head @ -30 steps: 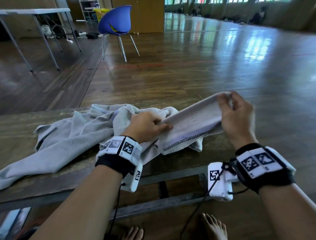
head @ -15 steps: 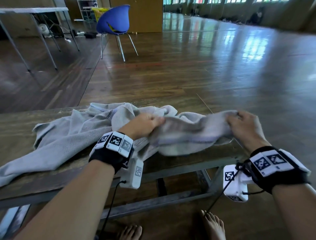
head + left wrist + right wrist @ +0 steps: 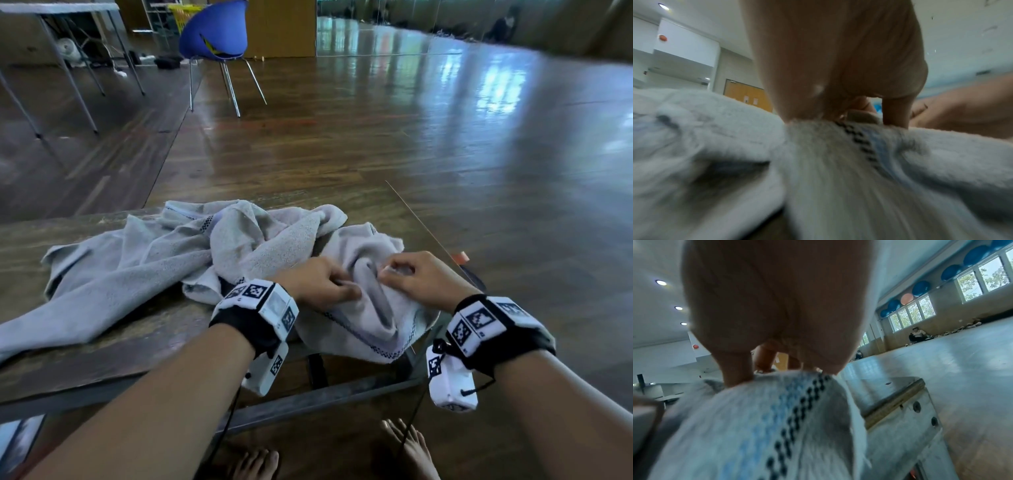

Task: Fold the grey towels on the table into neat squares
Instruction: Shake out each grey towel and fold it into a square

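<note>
At table edge, left hand & right hand both pinch grey towel.

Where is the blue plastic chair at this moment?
In the head view, the blue plastic chair stands on the wooden floor at the upper left, beyond the grey towels, right of a metal-legged table.

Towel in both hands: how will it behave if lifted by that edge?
Likely floppy: the towel bunches into deep creases between the left hand and right hand, so it should sag, not hold shape. Its looped pile looks grippy, so a pinch probably won't slip. Its near part overhangs the table, so it may slide off if released.
</note>
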Tool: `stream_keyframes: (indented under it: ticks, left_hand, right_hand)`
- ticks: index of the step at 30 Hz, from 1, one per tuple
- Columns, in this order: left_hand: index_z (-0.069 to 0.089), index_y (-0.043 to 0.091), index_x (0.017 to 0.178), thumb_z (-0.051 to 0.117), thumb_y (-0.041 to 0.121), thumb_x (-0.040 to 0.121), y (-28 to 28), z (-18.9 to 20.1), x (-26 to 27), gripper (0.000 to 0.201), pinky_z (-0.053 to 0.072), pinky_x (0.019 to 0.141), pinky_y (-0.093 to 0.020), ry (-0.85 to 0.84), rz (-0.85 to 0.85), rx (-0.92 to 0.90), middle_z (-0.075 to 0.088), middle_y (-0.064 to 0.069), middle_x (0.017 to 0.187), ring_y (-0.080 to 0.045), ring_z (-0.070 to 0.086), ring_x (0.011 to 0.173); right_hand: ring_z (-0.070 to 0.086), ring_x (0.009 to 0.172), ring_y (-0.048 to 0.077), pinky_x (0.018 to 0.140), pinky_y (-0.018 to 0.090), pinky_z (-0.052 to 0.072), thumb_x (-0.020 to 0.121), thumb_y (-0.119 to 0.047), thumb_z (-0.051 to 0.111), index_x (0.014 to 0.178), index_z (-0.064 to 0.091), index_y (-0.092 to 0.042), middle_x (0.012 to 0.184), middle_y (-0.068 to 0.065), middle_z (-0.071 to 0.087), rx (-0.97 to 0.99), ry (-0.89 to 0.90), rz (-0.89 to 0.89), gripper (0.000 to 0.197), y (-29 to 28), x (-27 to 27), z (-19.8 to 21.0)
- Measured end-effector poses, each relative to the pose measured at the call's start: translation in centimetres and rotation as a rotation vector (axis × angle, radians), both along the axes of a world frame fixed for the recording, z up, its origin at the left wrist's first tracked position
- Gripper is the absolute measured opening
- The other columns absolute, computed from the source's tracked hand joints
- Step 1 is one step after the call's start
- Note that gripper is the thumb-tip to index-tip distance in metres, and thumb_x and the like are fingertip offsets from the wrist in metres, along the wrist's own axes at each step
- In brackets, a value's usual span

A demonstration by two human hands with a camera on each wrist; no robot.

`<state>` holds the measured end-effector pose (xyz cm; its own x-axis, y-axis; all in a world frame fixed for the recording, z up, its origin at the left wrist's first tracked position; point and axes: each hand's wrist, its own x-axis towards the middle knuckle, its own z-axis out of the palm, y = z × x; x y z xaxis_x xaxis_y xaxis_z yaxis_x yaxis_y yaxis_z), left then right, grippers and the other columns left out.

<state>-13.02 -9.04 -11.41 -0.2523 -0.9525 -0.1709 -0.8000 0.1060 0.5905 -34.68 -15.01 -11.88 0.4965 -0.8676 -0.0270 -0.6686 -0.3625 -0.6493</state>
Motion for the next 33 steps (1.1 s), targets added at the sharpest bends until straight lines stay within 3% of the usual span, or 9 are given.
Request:
stream_keyframes:
  ticks: [2, 6, 10, 15, 18, 21, 26, 30, 33]
  left_hand:
    - [0.066, 0.020, 0.067, 0.064, 0.039, 0.091, -0.2, 0.4, -0.1, 0.030, 0.044, 0.079, -0.026, 0.117, 0.045, -0.045, 0.060, 0.015, 0.074, 0.002, 0.054, 0.073]
    - [0.077, 0.028, 0.096, 0.064, 0.046, 0.090, 0.1, -0.2, 0.1, 0.023, 0.039, 0.101, -0.029, 0.002, 0.051, -0.035, 0.050, 0.006, 0.134, -0.011, 0.049, 0.119]
    - [0.064, 0.026, 0.066, 0.064, 0.044, 0.089, 0.5, -1.4, -0.2, 0.030, 0.033, 0.062, -0.019, -0.060, 0.029, -0.030, 0.049, 0.013, 0.076, -0.003, 0.049, 0.069]
    - [0.047, 0.019, 0.048, 0.066, 0.033, 0.088, 0.9, -0.9, 1.1, 0.046, 0.035, 0.055, -0.022, 0.120, 0.104, -0.060, 0.044, 0.010, 0.048, -0.003, 0.041, 0.049]
    - [0.056, 0.011, 0.055, 0.067, 0.030, 0.088, 1.4, 0.0, 2.2, 0.040, 0.037, 0.053, -0.021, 0.273, 0.175, -0.078, 0.043, 0.012, 0.048, -0.002, 0.039, 0.046]
    - [0.063, 0.023, 0.055, 0.068, 0.027, 0.090, 1.5, 1.8, 3.5, 0.036, 0.037, 0.053, -0.012, 0.407, 0.233, -0.129, 0.051, 0.018, 0.048, 0.005, 0.044, 0.047]
    - [0.079, 0.011, 0.093, 0.072, 0.032, 0.088, 1.0, 6.2, 6.4, 0.022, 0.056, 0.087, -0.035, 0.467, 0.258, -0.054, 0.077, -0.009, 0.096, -0.018, 0.072, 0.095]
    - [0.071, 0.001, 0.079, 0.069, 0.033, 0.091, -3.1, 12.4, 10.8, 0.034, 0.040, 0.053, -0.017, 0.265, 0.350, -0.290, 0.062, -0.006, 0.067, -0.004, 0.049, 0.057]
    - [0.064, 0.005, 0.076, 0.062, 0.033, 0.096, -6.6, 17.1, 15.2, 0.034, 0.033, 0.059, -0.027, 0.096, 0.543, -0.490, 0.048, -0.008, 0.072, -0.014, 0.042, 0.068]
  right_hand:
    - [0.063, 0.079, 0.013, 0.073, 0.030, 0.047, 0.090, -0.032, 0.071, 0.081, 0.075, -0.028, 0.081, -0.005, 0.071, -0.037, -0.024, -0.004, 0.011, 0.0, 0.4, 0.6]
    - [0.064, 0.086, 0.010, 0.073, 0.025, 0.047, 0.091, -0.032, 0.068, 0.084, 0.074, -0.029, 0.090, -0.005, 0.072, -0.028, 0.054, 0.060, 0.010, 0.2, 1.2, 1.4]
    - [0.063, 0.085, 0.016, 0.073, 0.028, 0.046, 0.093, -0.027, 0.063, 0.077, 0.067, -0.032, 0.085, -0.002, 0.067, -0.014, 0.194, 0.139, 0.017, 0.4, 2.7, 0.7]
    - [0.066, 0.081, 0.014, 0.079, 0.035, 0.052, 0.091, -0.026, 0.067, 0.076, 0.074, -0.027, 0.080, -0.002, 0.072, -0.023, 0.154, 0.247, 0.016, -0.5, 4.1, 2.3]
    - [0.066, 0.079, 0.005, 0.076, 0.029, 0.049, 0.090, -0.030, 0.072, 0.079, 0.076, -0.027, 0.080, -0.011, 0.074, -0.065, 0.003, 0.229, 0.011, -1.2, 4.5, 3.0]
    - [0.066, 0.077, -0.005, 0.069, 0.013, 0.044, 0.090, -0.028, 0.073, 0.079, 0.076, -0.032, 0.082, -0.017, 0.075, -0.022, -0.157, 0.210, 0.012, -1.9, 5.3, 3.9]
    - [0.065, 0.076, 0.002, 0.073, 0.022, 0.051, 0.089, -0.020, 0.073, 0.079, 0.078, -0.020, 0.083, -0.004, 0.077, 0.146, -0.254, 0.242, 0.012, -3.3, 7.4, 6.5]
    - [0.055, 0.078, 0.011, 0.074, 0.029, 0.045, 0.091, -0.016, 0.072, 0.088, 0.074, -0.009, 0.083, 0.008, 0.068, -0.143, -0.313, 0.234, 0.008, -8.4, 12.5, 13.2]
    - [0.058, 0.081, 0.012, 0.076, 0.025, 0.048, 0.093, -0.019, 0.070, 0.096, 0.073, -0.013, 0.088, 0.006, 0.066, -0.309, -0.437, 0.065, 0.007, -13.0, 16.3, 18.2]
